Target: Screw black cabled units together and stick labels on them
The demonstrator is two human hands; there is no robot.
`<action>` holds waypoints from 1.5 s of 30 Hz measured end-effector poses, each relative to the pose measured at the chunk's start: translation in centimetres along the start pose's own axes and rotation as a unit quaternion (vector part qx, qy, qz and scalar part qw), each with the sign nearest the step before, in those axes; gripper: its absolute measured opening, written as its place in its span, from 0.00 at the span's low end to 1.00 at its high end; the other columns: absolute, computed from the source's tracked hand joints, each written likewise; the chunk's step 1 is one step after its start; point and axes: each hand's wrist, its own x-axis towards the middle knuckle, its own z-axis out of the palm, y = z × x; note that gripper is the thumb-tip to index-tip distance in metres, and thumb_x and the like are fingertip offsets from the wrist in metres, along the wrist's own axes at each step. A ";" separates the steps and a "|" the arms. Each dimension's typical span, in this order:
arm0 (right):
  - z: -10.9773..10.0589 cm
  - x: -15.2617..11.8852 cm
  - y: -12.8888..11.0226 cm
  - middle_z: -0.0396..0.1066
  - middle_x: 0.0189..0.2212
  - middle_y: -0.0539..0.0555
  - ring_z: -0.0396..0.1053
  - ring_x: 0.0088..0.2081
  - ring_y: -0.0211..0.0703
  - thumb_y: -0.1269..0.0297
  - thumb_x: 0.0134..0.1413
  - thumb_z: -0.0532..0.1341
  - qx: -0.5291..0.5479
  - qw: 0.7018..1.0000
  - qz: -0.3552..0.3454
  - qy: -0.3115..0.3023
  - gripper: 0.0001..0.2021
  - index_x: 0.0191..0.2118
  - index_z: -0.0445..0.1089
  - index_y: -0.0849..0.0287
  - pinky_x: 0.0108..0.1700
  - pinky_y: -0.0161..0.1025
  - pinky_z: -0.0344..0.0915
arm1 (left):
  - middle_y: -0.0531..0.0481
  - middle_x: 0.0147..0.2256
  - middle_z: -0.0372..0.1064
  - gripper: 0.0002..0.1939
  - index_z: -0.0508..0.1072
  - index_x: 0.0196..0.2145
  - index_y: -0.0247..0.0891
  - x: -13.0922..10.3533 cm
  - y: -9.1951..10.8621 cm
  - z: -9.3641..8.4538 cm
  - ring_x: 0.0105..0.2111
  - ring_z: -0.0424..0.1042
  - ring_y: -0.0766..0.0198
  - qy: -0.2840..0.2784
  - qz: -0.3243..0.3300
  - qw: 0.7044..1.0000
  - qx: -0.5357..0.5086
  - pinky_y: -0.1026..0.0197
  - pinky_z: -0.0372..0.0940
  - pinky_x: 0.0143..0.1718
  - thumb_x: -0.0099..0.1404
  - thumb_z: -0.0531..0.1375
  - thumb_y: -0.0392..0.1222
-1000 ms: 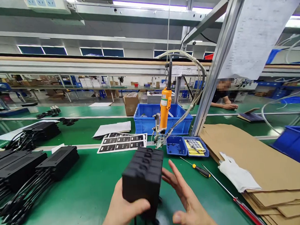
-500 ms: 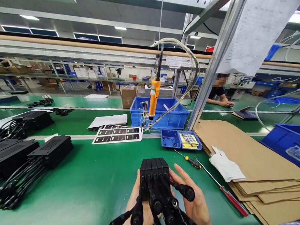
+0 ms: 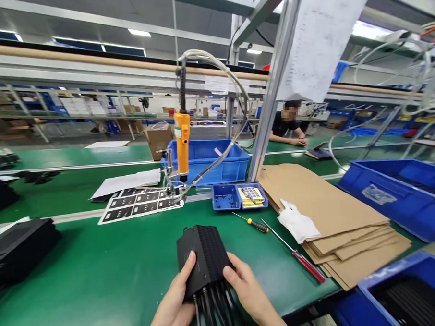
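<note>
A black ribbed box with several cables [image 3: 203, 257] is held over the green bench, its cables hanging toward me. My left hand [image 3: 178, 292] grips its left side, thumb lying on the flat face. On the other side, my right hand [image 3: 246, 286] closes round the lower right edge, thumb against the ribbed face. The fingers beneath the box are hidden. Just beyond it lie a yellow-and-black screwdriver [image 3: 258, 225] and a longer red-handled screwdriver [image 3: 308, 266]. Similar black boxes [image 3: 22, 243] sit at the left.
An orange power screwdriver [image 3: 182, 143] hangs before a blue bin [image 3: 217, 160]. Label sheets [image 3: 140, 205] and a small blue tray of screws [image 3: 225, 198] lie on the bench. At right are cardboard sheets [image 3: 312, 197], a white glove [image 3: 297, 222] and blue crates [image 3: 402, 188]. A person [image 3: 288, 126] sits beyond.
The box has been turned in my hands: its cable ends faced me before, and now its ribbed and flat faces show. The view has swung right, bringing a lower-right crate into sight.
</note>
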 end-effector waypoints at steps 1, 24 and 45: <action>0.3 0.0 0.4 0.73 0.50 0.58 0.70 0.53 0.54 0.44 0.59 0.60 0.001 1.000 0.001 0.020 0.25 0.54 0.70 0.56 0.57 0.50 0.66 | 0.36 0.45 0.75 0.26 0.69 0.55 0.28 0.3 0.0 -0.3 0.47 0.75 0.47 -0.001 0.014 1.000 0.024 0.50 0.72 0.50 0.64 0.66 0.44; 0.2 6.6 0.3 0.28 0.71 0.71 0.27 0.70 0.67 0.40 0.37 0.71 -0.454 0.848 -0.033 -0.271 0.66 0.71 0.30 0.64 0.68 0.65 0.36 | 0.36 0.60 0.61 0.44 0.51 0.67 0.39 0.7 6.3 -12.1 0.61 0.61 0.46 0.053 0.268 0.894 0.356 0.47 0.60 0.60 0.61 0.60 0.60; -2.5 7.1 -0.7 0.50 0.65 0.75 0.45 0.66 0.76 0.38 0.32 0.71 -0.516 0.798 -0.041 -0.307 0.65 0.70 0.42 0.68 0.66 0.72 0.32 | 0.29 0.61 0.55 0.68 0.42 0.70 0.38 2.1 11.4 -8.7 0.64 0.50 0.34 -0.127 0.344 0.397 0.841 0.26 0.27 0.62 0.43 0.71 0.68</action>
